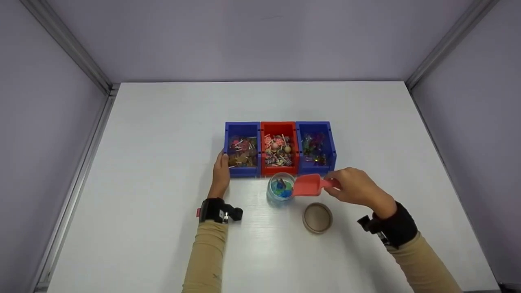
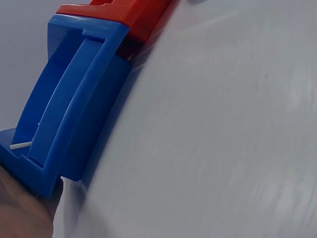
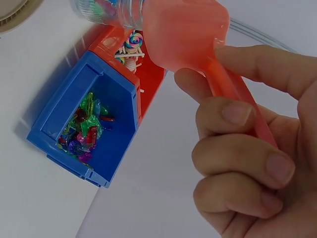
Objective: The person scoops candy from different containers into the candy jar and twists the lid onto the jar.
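Note:
My right hand point(image 1: 352, 185) grips the handle of a coral-red scoop point(image 1: 307, 185), fingers curled round it. The scoop's blade reaches the right rim of a clear jar point(image 1: 281, 198), which has blue and green wrapped pieces inside. In the right wrist view, the scoop point(image 3: 185, 29) overlaps the jar's mouth, and no pieces show on the blade. My left hand point(image 1: 221, 175) rests against the outer left side of the left blue bin point(image 1: 245, 172), its fingers lying along the wall. Part of that hand point(image 2: 22, 210) shows under the bin's corner in the left wrist view.
A red bin point(image 1: 278, 170) of lollipop-like pieces joins the left blue bin to a right blue bin point(image 1: 315, 129) with shiny wrapped pieces. A round brownish lid point(image 1: 317, 218) lies on the white table point(image 1: 142, 183), near the jar. Pale walls enclose the table's back and sides.

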Available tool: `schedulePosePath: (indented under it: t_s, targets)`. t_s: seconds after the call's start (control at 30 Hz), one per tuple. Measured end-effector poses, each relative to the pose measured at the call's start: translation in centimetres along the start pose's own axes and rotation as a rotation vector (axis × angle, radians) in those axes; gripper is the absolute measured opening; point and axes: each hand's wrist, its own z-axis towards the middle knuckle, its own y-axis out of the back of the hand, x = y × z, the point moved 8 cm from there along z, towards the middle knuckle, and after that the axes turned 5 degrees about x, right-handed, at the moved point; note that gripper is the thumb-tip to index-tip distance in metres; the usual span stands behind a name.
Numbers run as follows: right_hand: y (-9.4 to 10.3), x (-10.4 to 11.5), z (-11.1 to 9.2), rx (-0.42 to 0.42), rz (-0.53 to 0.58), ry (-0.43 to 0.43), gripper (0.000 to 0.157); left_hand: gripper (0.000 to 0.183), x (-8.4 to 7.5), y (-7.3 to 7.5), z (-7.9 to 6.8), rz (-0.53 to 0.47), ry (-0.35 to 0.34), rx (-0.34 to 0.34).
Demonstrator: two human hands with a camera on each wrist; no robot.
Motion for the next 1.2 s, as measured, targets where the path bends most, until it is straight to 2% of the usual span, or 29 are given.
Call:
schedulePosePath:
  t_s: [0.2, 0.43, 0.73, 1.07, 1.2]
  targets:
    - [0.8, -0.3, -0.2, -0.025, 0.002, -0.022, 0.017, 0.054, -0.1, 0.0, 0.0, 0.010, -0.015, -0.003]
    - [1.3, -1.3, -0.2, -0.035, -0.012, -0.114, 0.021, 0.053, -0.1, 0.1, 0.0, 0.012, -0.012, -0.025]
    - [2.1, -2.8, -0.3, -0.108, 0.049, -0.207, 0.021, 0.052, -0.2, 0.0, 0.0, 0.009, -0.014, -0.020]
    - [2.9, -3.8, 0.2, -0.204, 0.083, -0.252, 0.023, 0.054, -0.1, 0.0, 0.1, -0.007, -0.014, -0.005]
    - [3.2, -4.5, 0.6, -0.233, 0.117, -0.295, 0.023, 0.054, -0.1, -0.1, 0.1, -0.002, -0.022, -0.009]
